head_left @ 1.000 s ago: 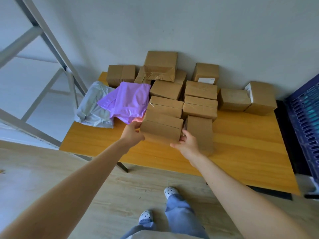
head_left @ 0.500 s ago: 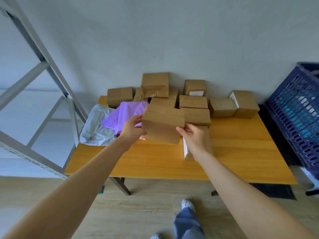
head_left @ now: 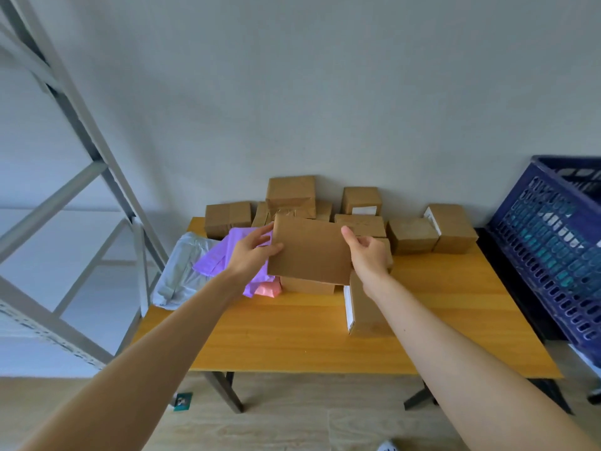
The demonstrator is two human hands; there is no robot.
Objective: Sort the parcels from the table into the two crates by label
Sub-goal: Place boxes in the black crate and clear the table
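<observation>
A flat brown cardboard box (head_left: 310, 250) is held up above the wooden table (head_left: 422, 323), its plain broad face turned toward me. My left hand (head_left: 252, 253) grips its left edge and my right hand (head_left: 367, 258) grips its right edge. No label shows on the face I see. Behind and below it lie several more brown boxes (head_left: 413, 236), a purple mailer bag (head_left: 221, 258), a grey mailer bag (head_left: 182, 271) and a pink parcel (head_left: 268, 289). A dark blue slatted crate (head_left: 553, 252) stands at the right of the table.
A grey metal shelving frame (head_left: 81, 177) rises at the left, close to the table's corner. One box with a white label (head_left: 361, 304) lies on the table under my right forearm. A small green card (head_left: 182, 402) lies on the wood floor.
Both hands lifted the box off the pile and tilted it upright toward me. The view has risen, so the table sits lower and the blue crate shows more.
</observation>
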